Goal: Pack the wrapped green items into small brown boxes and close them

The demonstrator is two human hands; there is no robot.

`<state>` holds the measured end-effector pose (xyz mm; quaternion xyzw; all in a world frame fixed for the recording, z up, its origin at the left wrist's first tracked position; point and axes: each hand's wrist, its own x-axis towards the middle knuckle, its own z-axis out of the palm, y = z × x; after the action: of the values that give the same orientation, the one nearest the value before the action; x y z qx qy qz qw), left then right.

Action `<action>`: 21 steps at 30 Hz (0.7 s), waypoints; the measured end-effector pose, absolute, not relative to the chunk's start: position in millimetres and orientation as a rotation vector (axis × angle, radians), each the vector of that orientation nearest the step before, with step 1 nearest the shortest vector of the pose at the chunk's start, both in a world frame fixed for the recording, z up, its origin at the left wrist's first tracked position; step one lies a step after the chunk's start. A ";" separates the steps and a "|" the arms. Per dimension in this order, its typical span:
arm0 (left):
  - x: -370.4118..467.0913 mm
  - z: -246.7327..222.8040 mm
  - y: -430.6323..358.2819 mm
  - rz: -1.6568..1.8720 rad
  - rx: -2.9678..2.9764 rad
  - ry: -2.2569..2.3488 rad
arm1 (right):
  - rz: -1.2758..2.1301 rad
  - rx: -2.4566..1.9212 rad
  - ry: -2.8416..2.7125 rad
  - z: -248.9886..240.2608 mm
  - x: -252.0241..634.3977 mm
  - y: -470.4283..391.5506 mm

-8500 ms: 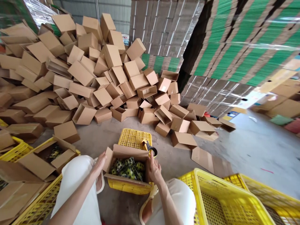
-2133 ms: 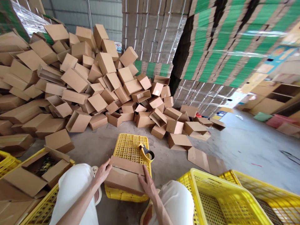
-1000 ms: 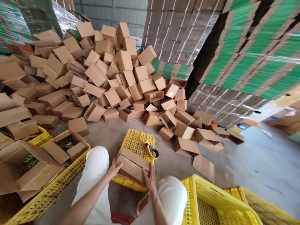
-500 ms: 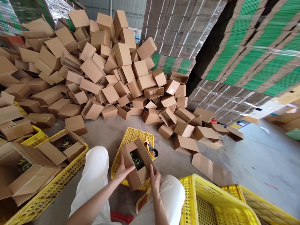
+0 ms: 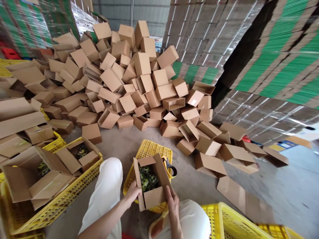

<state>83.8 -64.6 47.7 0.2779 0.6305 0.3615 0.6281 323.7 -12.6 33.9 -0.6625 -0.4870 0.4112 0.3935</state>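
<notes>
Box in hand: open brown cardboard box point(image 5: 154, 198), turned at an angle between the knees, over an upturned yellow lattice plastic crate point(image 5: 154, 147); whether it rests there or is lifted, cannot tell.
Box contents: dark green, yellow and black patterned packets point(image 5: 147, 178), filling much of the visible opening.
Left hand point(image 5: 133, 192): closed on the box's left edge, thumb side showing.
Right hand point(image 5: 173, 200): seems to pinch the near corner of the right long flap.
Box flaps: long ones stand open left and right; short ones, near and far, seem to lie partly over the opening.
Done so far: box formed and loaded, by the look of it.
Left undone: top not shut; no tape seen across it.
Tape tool: yellow-and-black hand tape dispenser point(image 5: 169, 165), just beyond the right flap, on the upturned crate's right side.
Left crate: long yellow plastic crate point(image 5: 63, 202) carrying open brown boxes point(image 5: 86, 161), similar packets inside, also unsealed.
Carton heap: loose brown cardboard cartons point(image 5: 127, 103) across the floor ahead, those with visible openings apparently unfilled.
Hidden: left fingertips, box underside, packet count.
Cut off: yellow plastic crate at lower right point(image 5: 219, 215).
Hard to read: packet print, too small.
</notes>
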 end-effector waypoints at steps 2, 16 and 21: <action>81.0 48.4 -66.3 0.839 0.634 1.434 | 0.985 -1.580 -1.363 31.9 319.1 -15.1; 54.0 50.9 -11.3 0.668 1.022 1.825 | 0.805 -1.361 -1.866 -2.4 308.9 -42.8; 38.9 49.2 -8.5 0.608 1.083 1.843 | 0.854 -1.357 -1.800 -0.4 301.7 -55.3</action>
<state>38.9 -8.5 49.2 0.4366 0.7433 0.2453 0.4436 301.7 -55.3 -0.4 -0.5258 -0.6973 0.3310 0.3574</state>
